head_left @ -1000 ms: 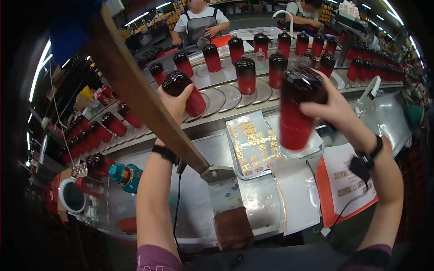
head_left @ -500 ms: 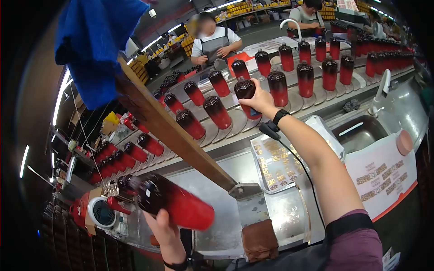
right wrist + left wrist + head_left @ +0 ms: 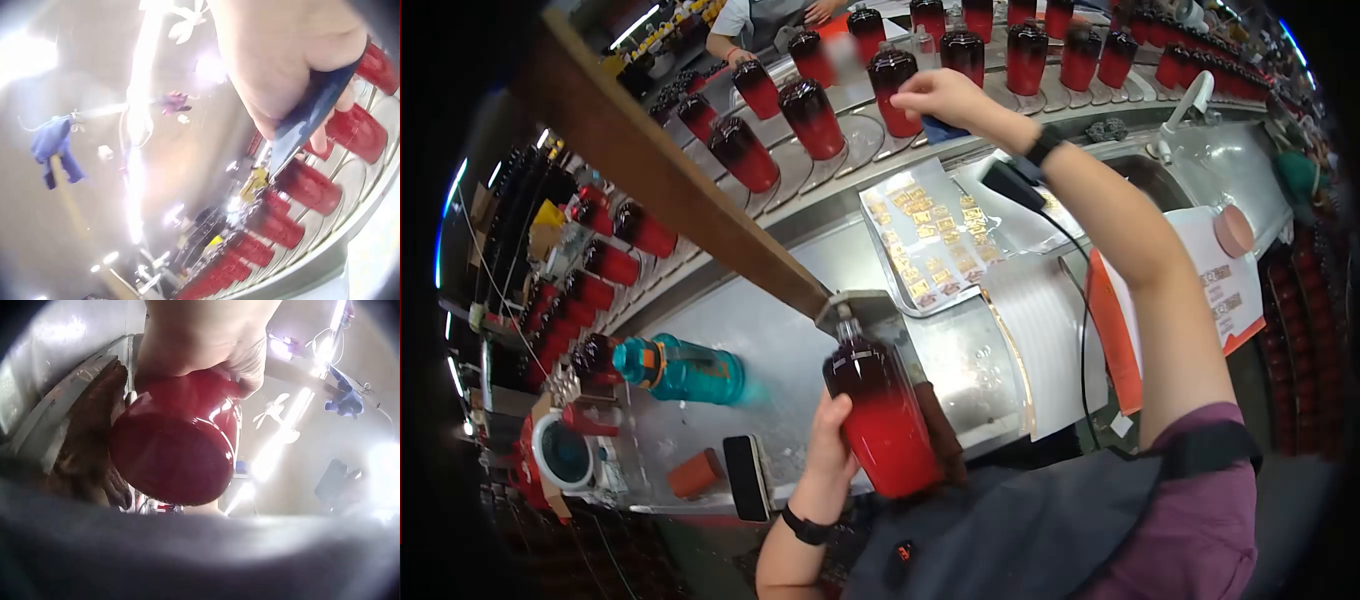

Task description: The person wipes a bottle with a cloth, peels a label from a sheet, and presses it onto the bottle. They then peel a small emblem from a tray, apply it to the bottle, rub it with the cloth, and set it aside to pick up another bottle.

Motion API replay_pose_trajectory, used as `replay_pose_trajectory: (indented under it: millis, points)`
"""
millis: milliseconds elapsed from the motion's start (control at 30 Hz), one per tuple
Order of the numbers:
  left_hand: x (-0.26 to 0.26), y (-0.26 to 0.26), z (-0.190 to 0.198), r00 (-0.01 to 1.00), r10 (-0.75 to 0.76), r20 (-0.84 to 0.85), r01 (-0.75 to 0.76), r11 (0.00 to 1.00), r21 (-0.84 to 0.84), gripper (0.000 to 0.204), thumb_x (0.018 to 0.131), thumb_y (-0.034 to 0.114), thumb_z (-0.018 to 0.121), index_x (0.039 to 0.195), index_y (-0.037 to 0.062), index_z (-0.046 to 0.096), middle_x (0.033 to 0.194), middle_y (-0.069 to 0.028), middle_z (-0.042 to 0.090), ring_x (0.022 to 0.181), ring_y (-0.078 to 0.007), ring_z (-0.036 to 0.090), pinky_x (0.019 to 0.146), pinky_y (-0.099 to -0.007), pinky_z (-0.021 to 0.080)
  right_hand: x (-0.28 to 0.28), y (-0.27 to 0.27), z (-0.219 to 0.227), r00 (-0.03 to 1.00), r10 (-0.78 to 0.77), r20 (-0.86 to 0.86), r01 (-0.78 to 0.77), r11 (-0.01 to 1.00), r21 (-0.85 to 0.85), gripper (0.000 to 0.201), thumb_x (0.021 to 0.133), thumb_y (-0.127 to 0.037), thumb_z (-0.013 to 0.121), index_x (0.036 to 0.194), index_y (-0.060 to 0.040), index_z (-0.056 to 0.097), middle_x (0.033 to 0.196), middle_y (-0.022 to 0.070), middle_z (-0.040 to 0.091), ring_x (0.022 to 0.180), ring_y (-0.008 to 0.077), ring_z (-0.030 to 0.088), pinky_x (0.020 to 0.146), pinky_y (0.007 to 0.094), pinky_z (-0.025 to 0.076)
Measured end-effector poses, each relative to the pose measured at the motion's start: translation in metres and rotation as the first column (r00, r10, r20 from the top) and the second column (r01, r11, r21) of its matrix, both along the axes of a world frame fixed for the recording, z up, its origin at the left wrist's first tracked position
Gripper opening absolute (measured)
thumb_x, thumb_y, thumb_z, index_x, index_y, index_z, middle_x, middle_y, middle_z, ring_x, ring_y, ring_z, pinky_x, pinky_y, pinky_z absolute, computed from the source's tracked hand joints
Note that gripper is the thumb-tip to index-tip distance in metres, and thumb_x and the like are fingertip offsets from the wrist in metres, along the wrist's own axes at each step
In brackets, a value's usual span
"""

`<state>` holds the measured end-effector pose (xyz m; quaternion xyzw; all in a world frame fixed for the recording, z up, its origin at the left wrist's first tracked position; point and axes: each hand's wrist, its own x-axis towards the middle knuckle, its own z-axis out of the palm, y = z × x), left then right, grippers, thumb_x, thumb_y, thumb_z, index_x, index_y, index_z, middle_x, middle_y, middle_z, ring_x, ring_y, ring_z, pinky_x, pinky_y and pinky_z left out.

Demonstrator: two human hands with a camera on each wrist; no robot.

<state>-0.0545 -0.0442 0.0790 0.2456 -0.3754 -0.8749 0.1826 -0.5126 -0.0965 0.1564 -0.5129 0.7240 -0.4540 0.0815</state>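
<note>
A red bottle with a black shoulder [image 3: 885, 425] is gripped by my left hand [image 3: 830, 445] low in the head view, its neck tilted up and left. The left wrist view shows the round red base [image 3: 172, 456] below the hand [image 3: 203, 337]. My right hand [image 3: 955, 100] is at the conveyor beside a standing red-black bottle [image 3: 894, 75]; whether the fingertips touch it, I cannot tell. Curled fingers of the right hand [image 3: 287, 50] hold a flat dark blue piece [image 3: 312, 109], partly hidden by the palm.
Rows of bottles stand on the conveyor [image 3: 800, 180]. A wooden post [image 3: 690, 180] slants across the left. On the metal table lie a tray of gold decals [image 3: 935, 240], white sheets [image 3: 1040, 350], a teal flask [image 3: 695, 370] and a phone [image 3: 746, 478]. A cable crosses near my right arm.
My left hand has brought its bottle right and closer to my body, neck now up. The right hand has loosened from around the conveyor bottle and sits beside it. The head view has shifted down.
</note>
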Motion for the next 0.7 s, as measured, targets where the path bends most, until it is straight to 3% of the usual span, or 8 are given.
replay_pose_trajectory:
  millis: [33, 100, 233, 300, 433, 500, 567, 700]
  points:
    - [-0.002, -0.003, -0.005, 0.998, -0.052, -0.045, 0.055, 0.994, 0.089, 0.066, 0.086, 0.034, 0.068, 0.139, 0.0052, 0.042, 0.127, -0.0151, 0.059, 0.113, -0.0278, 0.062, 0.097, -0.0427, 0.054, 0.020, 0.023, 0.007, 0.976, 0.182, 0.122, -0.191, 0.980, 0.064, 0.043, 0.088, -0.046, 0.068, 0.093, -0.0034, 0.075, 0.083, 0.0064, 0.075, 0.066, 0.0128, 0.064, 0.064, 0.0282, 0.051]
    - [-0.009, -0.002, -0.008, 0.995, -0.047, -0.086, 0.059, 0.988, 0.143, 0.061, 0.088, 0.033, 0.065, 0.138, 0.0045, 0.044, 0.125, -0.0161, 0.060, 0.112, -0.0282, 0.063, 0.096, -0.0427, 0.055, 0.083, 0.079, 0.041, 0.946, 0.311, 0.089, -0.318, 0.840, 0.440, 0.036, 0.095, -0.036, 0.065, 0.099, -0.0019, 0.075, 0.079, 0.0043, 0.074, 0.069, 0.0094, 0.061, 0.066, 0.0262, 0.049]
    - [-0.012, 0.006, -0.012, 0.993, 0.004, -0.116, 0.006, 0.996, 0.087, 0.055, 0.092, 0.035, 0.058, 0.135, 0.0018, 0.047, 0.124, -0.0159, 0.061, 0.108, -0.0272, 0.065, 0.095, -0.0418, 0.055, 0.166, 0.129, 0.017, 0.858, 0.440, 0.264, -0.501, 0.607, 0.617, 0.036, 0.098, -0.037, 0.062, 0.103, -0.0040, 0.075, 0.083, 0.0043, 0.074, 0.073, 0.0115, 0.063, 0.071, 0.0292, 0.051]
    - [-0.009, 0.007, -0.011, 0.988, 0.020, -0.155, -0.008, 0.997, 0.077, 0.051, 0.094, 0.034, 0.054, 0.133, 0.0003, 0.050, 0.121, -0.0160, 0.063, 0.106, -0.0269, 0.066, 0.096, -0.0415, 0.055, 0.188, 0.136, -0.008, 0.798, 0.508, 0.324, -0.602, 0.650, 0.463, 0.048, 0.095, -0.047, 0.063, 0.107, -0.0023, 0.073, 0.087, 0.0068, 0.075, 0.079, 0.0154, 0.067, 0.076, 0.0311, 0.052]
    - [-0.006, 0.010, -0.009, 0.987, 0.085, -0.140, -0.073, 0.994, 0.085, 0.049, 0.098, 0.037, 0.048, 0.130, 0.0002, 0.053, 0.120, -0.0160, 0.065, 0.105, -0.0258, 0.067, 0.092, -0.0402, 0.056, 0.216, 0.134, -0.027, 0.817, 0.443, 0.370, -0.572, 0.705, 0.419, 0.050, 0.094, -0.048, 0.064, 0.114, -0.0022, 0.071, 0.094, 0.0116, 0.072, 0.088, 0.0194, 0.067, 0.081, 0.0305, 0.051]
    - [-0.005, 0.008, -0.005, 0.986, 0.095, -0.138, -0.080, 0.991, 0.110, 0.049, 0.098, 0.038, 0.047, 0.129, 0.0003, 0.053, 0.119, -0.0158, 0.065, 0.105, -0.0256, 0.067, 0.091, -0.0400, 0.056, 0.225, 0.127, -0.028, 0.807, 0.453, 0.380, -0.587, 0.691, 0.422, 0.052, 0.093, -0.046, 0.067, 0.115, 0.0010, 0.069, 0.095, 0.0113, 0.072, 0.089, 0.0183, 0.066, 0.082, 0.0296, 0.050]
    - [-0.007, 0.001, -0.003, 0.986, 0.087, -0.140, -0.068, 0.989, 0.133, 0.050, 0.099, 0.039, 0.045, 0.129, 0.0003, 0.053, 0.119, -0.0157, 0.065, 0.104, -0.0255, 0.067, 0.090, -0.0399, 0.056, 0.230, 0.121, -0.037, 0.710, 0.336, 0.619, -0.593, 0.759, 0.268, 0.054, 0.092, -0.043, 0.069, 0.117, 0.0046, 0.067, 0.094, 0.0095, 0.071, 0.088, 0.0148, 0.065, 0.081, 0.0276, 0.050]
    - [-0.017, -0.014, -0.012, 0.986, 0.078, -0.146, -0.067, 0.994, 0.081, 0.050, 0.100, 0.039, 0.043, 0.132, 0.0021, 0.051, 0.121, -0.0167, 0.064, 0.106, -0.0253, 0.067, 0.091, -0.0397, 0.056, 0.237, 0.120, -0.043, 0.781, 0.223, 0.583, -0.456, 0.841, 0.290, 0.043, 0.096, -0.033, 0.067, 0.119, 0.0033, 0.066, 0.094, 0.0033, 0.067, 0.086, 0.0086, 0.059, 0.078, 0.0246, 0.048]
